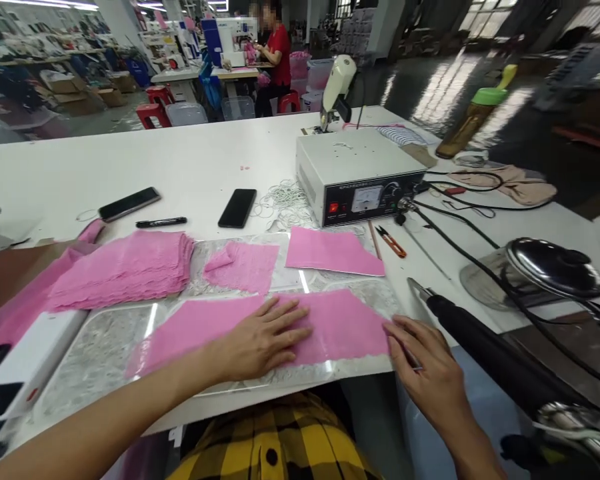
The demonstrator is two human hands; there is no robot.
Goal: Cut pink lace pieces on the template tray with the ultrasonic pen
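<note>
A long strip of pink fabric [340,323] lies flat on a clear scratched plate [100,347] at the table's near edge. My left hand [260,340] rests palm down on the middle of the strip, fingers spread. My right hand [423,370] touches the strip's right end at the plate's corner, fingers curled over the edge. A stack of pink pieces [125,267] sits at the left, a folded pink piece [243,265] in the middle, and a flat pink piece [333,252] to the right.
A grey control box [355,177] with a dial stands behind. A black-handled tool [480,340] and cables lie at the right, near a steel lid [555,267]. Two phones [237,208] [129,203], a marker [161,222], snips [393,243] and a bottle [473,117] are on the table. A person sits far back.
</note>
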